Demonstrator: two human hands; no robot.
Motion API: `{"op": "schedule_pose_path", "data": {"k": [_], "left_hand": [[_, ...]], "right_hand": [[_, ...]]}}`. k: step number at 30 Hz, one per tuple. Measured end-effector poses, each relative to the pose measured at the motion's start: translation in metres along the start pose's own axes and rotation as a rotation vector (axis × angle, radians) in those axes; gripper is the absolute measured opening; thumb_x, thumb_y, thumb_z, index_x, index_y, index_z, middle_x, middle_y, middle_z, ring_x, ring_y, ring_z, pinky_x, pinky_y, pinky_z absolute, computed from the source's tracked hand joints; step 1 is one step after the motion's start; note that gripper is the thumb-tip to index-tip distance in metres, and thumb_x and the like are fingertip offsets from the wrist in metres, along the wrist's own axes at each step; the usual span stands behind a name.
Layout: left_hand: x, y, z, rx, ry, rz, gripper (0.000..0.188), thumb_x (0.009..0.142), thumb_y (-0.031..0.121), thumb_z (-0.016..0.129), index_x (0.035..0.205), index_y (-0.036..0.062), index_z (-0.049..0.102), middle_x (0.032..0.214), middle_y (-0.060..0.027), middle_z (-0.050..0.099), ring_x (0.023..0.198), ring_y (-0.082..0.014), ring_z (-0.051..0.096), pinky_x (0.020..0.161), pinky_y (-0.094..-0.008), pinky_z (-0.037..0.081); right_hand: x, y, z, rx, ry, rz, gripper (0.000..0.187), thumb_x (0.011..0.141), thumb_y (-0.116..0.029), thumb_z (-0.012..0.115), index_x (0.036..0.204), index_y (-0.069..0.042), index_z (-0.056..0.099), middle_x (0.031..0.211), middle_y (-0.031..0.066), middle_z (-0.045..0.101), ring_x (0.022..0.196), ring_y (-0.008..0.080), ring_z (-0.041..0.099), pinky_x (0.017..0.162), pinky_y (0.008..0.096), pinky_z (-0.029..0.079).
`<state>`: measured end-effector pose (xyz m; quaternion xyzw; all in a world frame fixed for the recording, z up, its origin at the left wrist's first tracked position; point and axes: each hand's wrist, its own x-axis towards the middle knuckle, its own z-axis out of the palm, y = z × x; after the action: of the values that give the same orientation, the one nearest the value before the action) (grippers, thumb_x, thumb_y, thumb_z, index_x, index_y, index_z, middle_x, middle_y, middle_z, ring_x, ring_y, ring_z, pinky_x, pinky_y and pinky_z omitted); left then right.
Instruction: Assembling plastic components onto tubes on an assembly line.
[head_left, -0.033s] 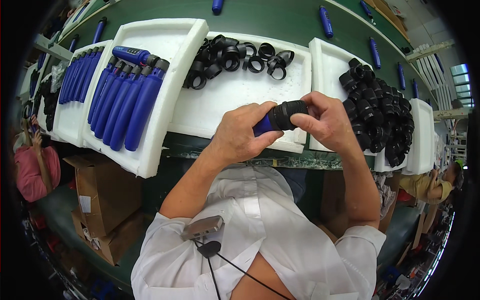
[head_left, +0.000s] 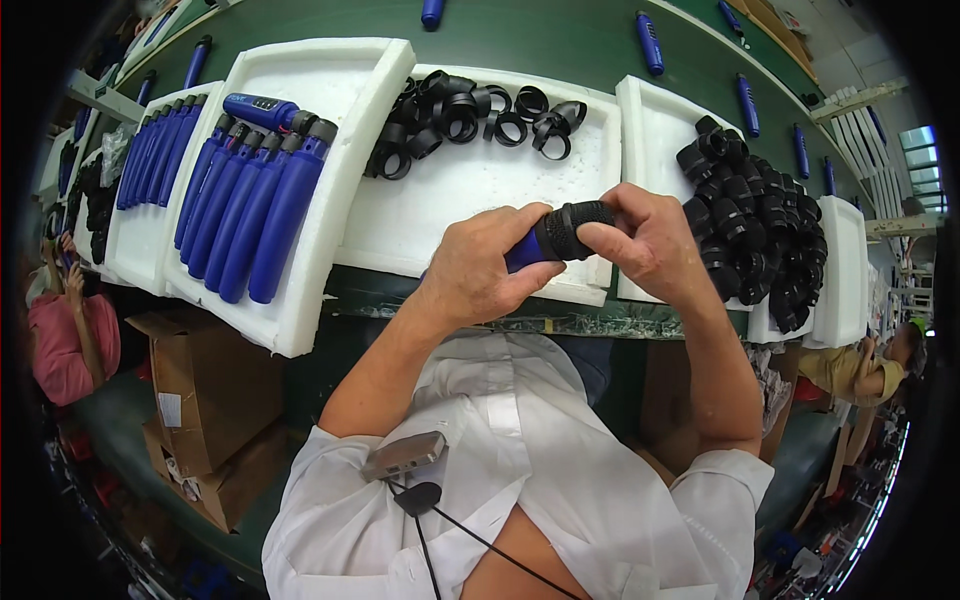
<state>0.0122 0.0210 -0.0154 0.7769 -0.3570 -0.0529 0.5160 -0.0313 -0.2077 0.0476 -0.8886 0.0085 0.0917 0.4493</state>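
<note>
Above the front edge of the bench I hold a wireless microphone (head_left: 552, 236) with a blue body and a black mesh head, tilted up to the right. My left hand (head_left: 485, 262) is closed around the blue body, hiding most of it. At the other end, the thumb and fingers of my right hand (head_left: 652, 242) grip the black head. Behind it lies a white foam tray (head_left: 400, 222) with several black rings (head_left: 460, 118) toward its far side. To the right, another foam tray (head_left: 634, 150) holds a heap of black microphone heads (head_left: 750, 205).
At the left, a foam tray (head_left: 305, 300) carries several blue microphone bodies (head_left: 240, 215). More blue microphones (head_left: 650, 45) lie spaced along the green bench (head_left: 540, 38). Cardboard boxes (head_left: 215, 390) stand below at the left. Other people (head_left: 75, 335) sit at both sides.
</note>
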Motion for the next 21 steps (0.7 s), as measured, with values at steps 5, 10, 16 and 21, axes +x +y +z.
{"op": "schedule_pose_path", "data": {"k": [5, 10, 16, 21], "left_hand": [[0.002, 0.000, -0.003, -0.010, 0.008, 0.012, 0.053, 0.075, 0.023, 0.082, 0.120, 0.0026, 0.064, 0.092, -0.0157, 0.069, 0.082, -0.0323, 0.067, 0.075, -0.0391, 0.053], [0.002, 0.000, -0.005, -0.078, -0.001, -0.001, 0.053, 0.075, 0.023, 0.083, 0.121, 0.0028, 0.065, 0.096, -0.0156, 0.070, 0.084, -0.0302, 0.068, 0.077, -0.0374, 0.054], [0.002, 0.000, -0.006, -0.173, -0.002, -0.039, 0.053, 0.074, 0.016, 0.083, 0.122, 0.0015, 0.066, 0.097, -0.0142, 0.071, 0.084, -0.0244, 0.067, 0.077, -0.0338, 0.052], [0.002, 0.000, -0.004, -0.139, -0.012, 0.014, 0.052, 0.074, 0.016, 0.083, 0.121, 0.0013, 0.066, 0.096, -0.0143, 0.071, 0.083, -0.0252, 0.067, 0.077, -0.0347, 0.053]], "right_hand": [[0.001, -0.005, -0.002, 0.265, -0.085, -0.168, 0.035, 0.089, -0.017, 0.073, 0.115, 0.004, 0.062, 0.069, 0.0019, 0.060, 0.062, 0.0106, 0.054, 0.056, 0.0280, 0.043], [-0.008, -0.010, -0.007, 0.206, -0.050, -0.245, 0.036, 0.086, -0.005, 0.069, 0.120, 0.003, 0.062, 0.088, 0.0079, 0.064, 0.077, 0.0139, 0.062, 0.070, 0.0292, 0.051], [-0.010, -0.013, -0.012, 0.195, -0.030, -0.350, 0.044, 0.079, 0.003, 0.069, 0.123, 0.001, 0.063, 0.109, 0.0114, 0.065, 0.094, 0.0175, 0.063, 0.086, 0.0317, 0.051], [-0.007, -0.016, -0.013, 0.074, -0.075, -0.315, 0.038, 0.084, -0.005, 0.070, 0.121, 0.002, 0.064, 0.091, 0.0099, 0.068, 0.075, 0.0161, 0.061, 0.069, 0.0310, 0.050]]}}
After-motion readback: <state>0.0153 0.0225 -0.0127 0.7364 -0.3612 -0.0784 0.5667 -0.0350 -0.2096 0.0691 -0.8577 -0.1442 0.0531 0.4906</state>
